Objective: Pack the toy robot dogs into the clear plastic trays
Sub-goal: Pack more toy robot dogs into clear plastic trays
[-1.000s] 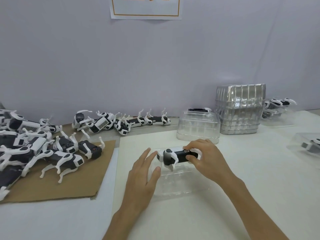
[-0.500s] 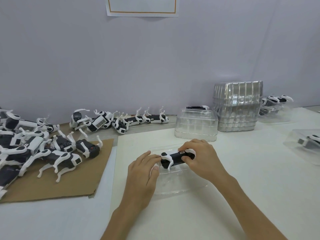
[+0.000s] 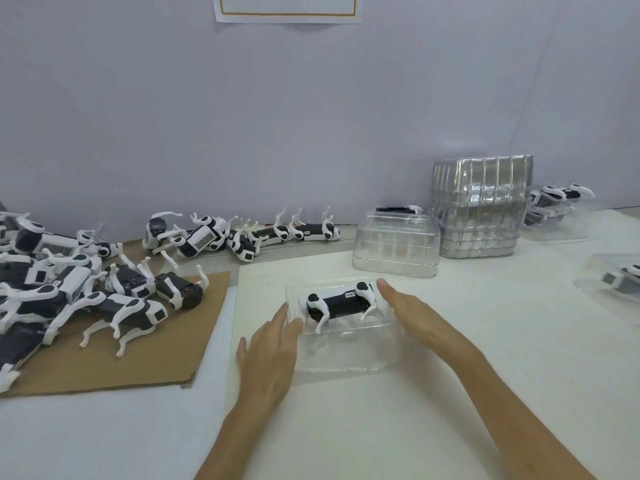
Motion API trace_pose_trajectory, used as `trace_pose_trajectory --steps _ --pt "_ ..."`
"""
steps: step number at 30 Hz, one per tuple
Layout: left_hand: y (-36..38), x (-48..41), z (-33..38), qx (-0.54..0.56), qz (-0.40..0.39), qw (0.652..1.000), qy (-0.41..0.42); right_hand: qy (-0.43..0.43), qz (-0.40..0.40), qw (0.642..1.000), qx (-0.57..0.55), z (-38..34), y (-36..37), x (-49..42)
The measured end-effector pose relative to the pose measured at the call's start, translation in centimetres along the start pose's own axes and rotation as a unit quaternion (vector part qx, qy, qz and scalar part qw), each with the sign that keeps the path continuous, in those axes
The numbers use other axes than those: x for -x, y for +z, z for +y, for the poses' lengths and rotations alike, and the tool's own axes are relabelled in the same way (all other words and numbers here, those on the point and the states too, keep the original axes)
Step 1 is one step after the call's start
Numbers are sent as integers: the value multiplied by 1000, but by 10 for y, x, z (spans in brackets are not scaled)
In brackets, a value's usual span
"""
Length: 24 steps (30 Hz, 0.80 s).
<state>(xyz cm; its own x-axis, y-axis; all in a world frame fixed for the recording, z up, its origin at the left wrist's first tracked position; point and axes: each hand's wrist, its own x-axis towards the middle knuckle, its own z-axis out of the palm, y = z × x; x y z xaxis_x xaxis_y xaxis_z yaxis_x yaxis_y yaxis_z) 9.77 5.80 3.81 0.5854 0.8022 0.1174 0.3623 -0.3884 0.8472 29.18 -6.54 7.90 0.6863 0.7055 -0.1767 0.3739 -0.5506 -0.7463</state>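
One toy robot dog point(image 3: 341, 302) lies in one clear tray point(image 3: 346, 362) between two released grips. The left grip point(image 3: 268, 355) touches its left rim and the right grip point(image 3: 415, 317) lies along its right rim. Open white surface point(image 3: 381, 427) spreads between both wrists.

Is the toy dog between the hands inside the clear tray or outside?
Inside. The toy robot dog lies on its side within the rim of the clear tray.

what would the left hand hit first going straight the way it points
The left rim of the clear plastic tray, which the left hand seems to touch; next, the toy robot dog inside.
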Motion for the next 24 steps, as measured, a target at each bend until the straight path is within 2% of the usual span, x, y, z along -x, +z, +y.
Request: trace_pose_trajectory --steps 4,6,15,24 --pt "-6 1 8 194 -17 980 28 -81 -27 984 -156 -4 -1 7" --pt "-7 0 10 236 -16 971 30 -110 -36 975 -188 -4 -4 8" --pt "-2 -2 6 257 25 966 -3 -184 -45 967 -171 -7 0 10" --pt "2 -6 3 265 70 961 25 -206 52 958 -194 -7 5 8"
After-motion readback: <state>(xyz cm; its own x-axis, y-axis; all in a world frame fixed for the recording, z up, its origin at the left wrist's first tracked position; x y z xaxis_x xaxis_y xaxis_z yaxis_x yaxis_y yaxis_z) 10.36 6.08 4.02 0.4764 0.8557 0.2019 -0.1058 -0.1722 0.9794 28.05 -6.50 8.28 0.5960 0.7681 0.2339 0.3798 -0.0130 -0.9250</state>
